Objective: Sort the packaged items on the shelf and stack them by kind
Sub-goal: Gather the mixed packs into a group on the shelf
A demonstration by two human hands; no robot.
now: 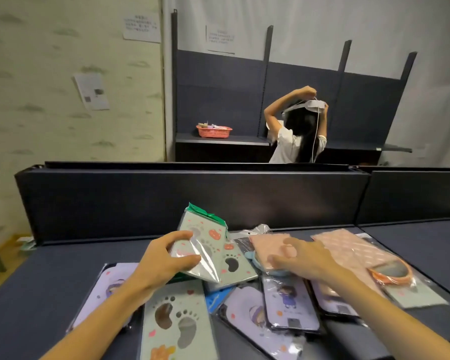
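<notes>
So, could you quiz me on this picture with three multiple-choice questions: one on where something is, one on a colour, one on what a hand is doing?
1. Where does the basket stand?
A. On the far shelf against the back wall
B. On the near shelf among the packets
C. On the floor

2. What colour is that basket?
A. Blue
B. Orange-red
C. Green

3. What is the left hand doing?
A. Lying flat on the shelf
B. Hanging idle
C. Gripping a green footprint packet

Answers:
1 A, it sits on the far dark shelf, left of the other person.
2 B, its mesh wall is orange-red.
3 C, thumb and fingers curl round the packet's edge, lifting it above the pile, while the right hand reaches over a pink packet.
</notes>
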